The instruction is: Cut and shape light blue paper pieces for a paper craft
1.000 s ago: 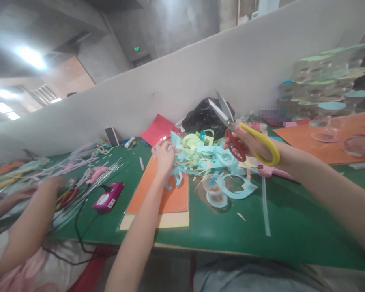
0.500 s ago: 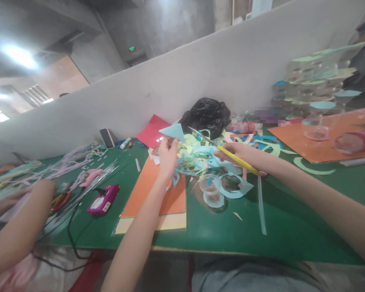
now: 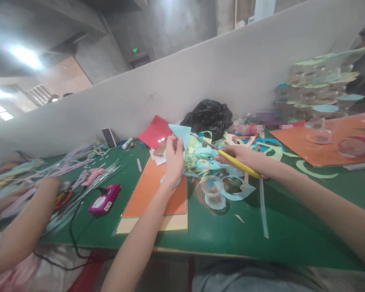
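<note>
My left hand point(image 3: 174, 159) pinches a light blue piece of paper point(image 3: 181, 134) with a pointed corner, held up above the orange sheets. In my right hand point(image 3: 246, 157) is a pair of scissors point(image 3: 237, 163) with yellow handles. The blades point left and their tips lie close to the right edge of the paper. Behind and below the scissors spreads a heap of pale blue and green paper scraps point(image 3: 205, 156). Nearer to me, a clear plastic cup point(image 3: 213, 187) stands beside a blue paper ring point(image 3: 241, 195).
Orange sheets point(image 3: 158, 198) lie under my left forearm. A purple electrical box point(image 3: 104, 200) with a black cord sits left, near another person's arm point(image 3: 33, 219). A black plastic bag point(image 3: 207, 115) rests against the partition. Stacked clear cups and paper point(image 3: 322, 85) stand far right.
My left hand has moved slightly right with the blue paper, bringing it up to the scissor tips. The paper is turned a little. The whole view has shifted slightly.
</note>
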Tool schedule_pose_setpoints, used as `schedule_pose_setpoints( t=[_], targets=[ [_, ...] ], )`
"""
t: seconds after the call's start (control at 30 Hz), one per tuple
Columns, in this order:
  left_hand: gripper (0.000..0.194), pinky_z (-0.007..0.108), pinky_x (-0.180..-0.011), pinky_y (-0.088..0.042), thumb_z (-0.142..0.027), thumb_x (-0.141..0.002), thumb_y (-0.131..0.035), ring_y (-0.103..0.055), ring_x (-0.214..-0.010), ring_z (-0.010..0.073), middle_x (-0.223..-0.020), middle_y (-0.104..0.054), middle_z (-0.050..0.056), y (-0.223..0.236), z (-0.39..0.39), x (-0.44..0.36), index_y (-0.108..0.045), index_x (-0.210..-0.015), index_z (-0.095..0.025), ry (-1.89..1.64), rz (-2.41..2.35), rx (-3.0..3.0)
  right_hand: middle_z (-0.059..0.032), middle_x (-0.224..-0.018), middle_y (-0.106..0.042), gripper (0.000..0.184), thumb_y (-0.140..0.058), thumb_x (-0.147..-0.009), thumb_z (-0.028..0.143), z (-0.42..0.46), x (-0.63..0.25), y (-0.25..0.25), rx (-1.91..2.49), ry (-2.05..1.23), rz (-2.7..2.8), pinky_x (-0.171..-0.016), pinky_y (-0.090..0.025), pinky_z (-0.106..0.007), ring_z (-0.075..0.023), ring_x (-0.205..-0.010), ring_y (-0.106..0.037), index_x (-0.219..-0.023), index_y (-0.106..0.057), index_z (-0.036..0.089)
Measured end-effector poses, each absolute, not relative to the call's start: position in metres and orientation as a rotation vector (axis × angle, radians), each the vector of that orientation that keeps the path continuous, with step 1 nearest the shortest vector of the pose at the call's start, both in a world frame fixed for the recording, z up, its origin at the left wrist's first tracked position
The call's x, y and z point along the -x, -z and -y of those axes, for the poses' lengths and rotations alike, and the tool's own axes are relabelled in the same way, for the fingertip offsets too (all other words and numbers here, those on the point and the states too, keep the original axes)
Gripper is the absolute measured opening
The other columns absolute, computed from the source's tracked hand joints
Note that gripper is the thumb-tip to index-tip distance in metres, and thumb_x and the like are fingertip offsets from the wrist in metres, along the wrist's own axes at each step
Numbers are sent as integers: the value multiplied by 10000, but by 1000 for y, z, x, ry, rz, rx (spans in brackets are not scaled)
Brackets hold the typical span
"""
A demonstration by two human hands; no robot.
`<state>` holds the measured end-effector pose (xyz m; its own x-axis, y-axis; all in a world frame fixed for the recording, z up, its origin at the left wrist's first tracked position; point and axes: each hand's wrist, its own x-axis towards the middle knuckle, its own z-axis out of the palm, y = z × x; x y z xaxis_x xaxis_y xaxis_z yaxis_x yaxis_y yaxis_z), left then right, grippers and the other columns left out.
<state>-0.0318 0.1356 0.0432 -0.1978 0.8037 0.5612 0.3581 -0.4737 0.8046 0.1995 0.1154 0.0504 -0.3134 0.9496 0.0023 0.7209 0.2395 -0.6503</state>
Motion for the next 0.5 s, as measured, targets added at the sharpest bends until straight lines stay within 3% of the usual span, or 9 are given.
schedule_pose_setpoints(
  t=[0.27,0.5],
  targets=[
    [244,240,-670,-407,-410,-934,-593,-495,-620,108,-645,-492,-54,-30,-148,27,-487,-809,-229,-1675,-1135,-1540,-34,-759,-638,691,-475,-777,889,-113,-199,-51,1545,-767,2162,-585,-378,-304,-193,-665,-568,-798,-619,214],
    [274,239,-669,-420,-441,-884,-655,-511,-621,97,-658,-535,-48,-31,-144,22,-519,-800,-219,-1668,-1079,-1456,1,-671,-542,712,-495,-732,917,-109,-196,-50,1447,-840,2179,-551,-338,-284,-152,-597,-477,-765,-581,211]
  ],
)
